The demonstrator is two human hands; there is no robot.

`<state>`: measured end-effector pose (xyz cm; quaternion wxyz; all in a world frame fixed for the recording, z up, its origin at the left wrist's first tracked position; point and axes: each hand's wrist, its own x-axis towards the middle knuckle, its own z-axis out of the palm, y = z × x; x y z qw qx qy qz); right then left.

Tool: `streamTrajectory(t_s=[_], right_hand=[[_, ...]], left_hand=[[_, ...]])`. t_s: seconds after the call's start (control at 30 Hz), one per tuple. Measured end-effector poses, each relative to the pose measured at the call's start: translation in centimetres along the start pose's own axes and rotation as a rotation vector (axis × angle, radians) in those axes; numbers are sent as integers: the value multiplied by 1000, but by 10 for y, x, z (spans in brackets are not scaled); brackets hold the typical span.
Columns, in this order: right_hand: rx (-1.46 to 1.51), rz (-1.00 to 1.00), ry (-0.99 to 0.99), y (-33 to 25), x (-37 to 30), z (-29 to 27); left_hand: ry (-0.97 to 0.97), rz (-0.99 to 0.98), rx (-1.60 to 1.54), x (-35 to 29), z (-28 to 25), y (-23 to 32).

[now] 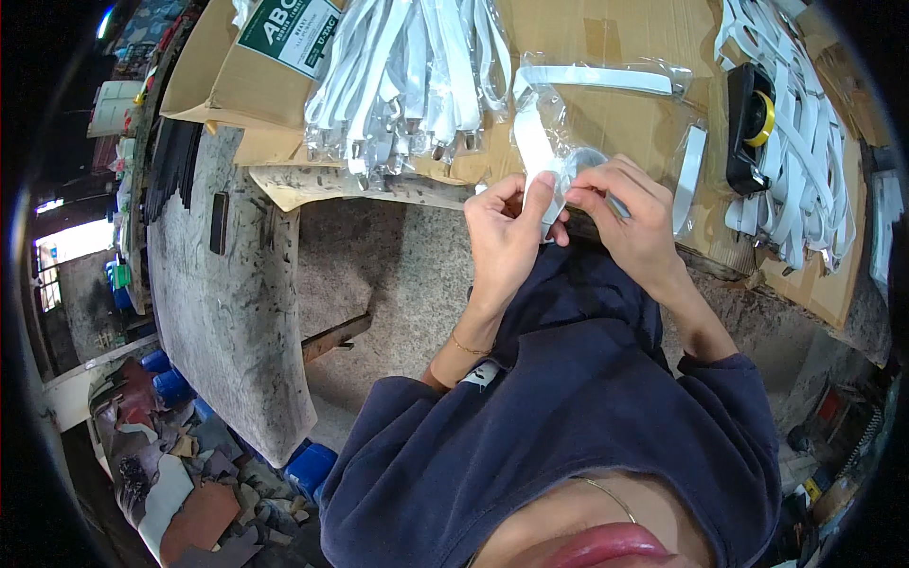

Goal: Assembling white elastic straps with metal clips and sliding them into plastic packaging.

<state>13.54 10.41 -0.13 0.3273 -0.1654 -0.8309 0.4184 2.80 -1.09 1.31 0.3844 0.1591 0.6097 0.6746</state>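
Observation:
Close in front of my body, my left hand [507, 232] grips a white strap [533, 137], likely a belt, with the thumb pressed on top of it. Clear plastic wrapping surrounds the strap. My right hand [632, 210] is closed in a pinch at the wrapping, beside the left thumb; exactly what lies between its fingertips is too small to make out. Above the hands, another white strap in clear plastic [601, 79] lies across the cardboard. A further wrapped white strap [690, 180] rests just right of my right hand.
Several bagged white straps with metal buckles [407, 76] lie in a pile at the back left. A black tape dispenser [746, 128] with yellow tape stands beside loose white straps [795, 142] on the right. Cardboard [587, 28] covers the table. Scraps [204, 511] litter the lower left.

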Motion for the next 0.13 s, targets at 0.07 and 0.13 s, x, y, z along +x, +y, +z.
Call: streamTrajectory(t_s=[0.07,0.13], right_hand=[[63,-63,20,6,4,0],[-53,-210,-57,5,9,-6]], left_hand=[[12,33,-23,3,-4,-1],[7,32,-51,1,-7,2]])
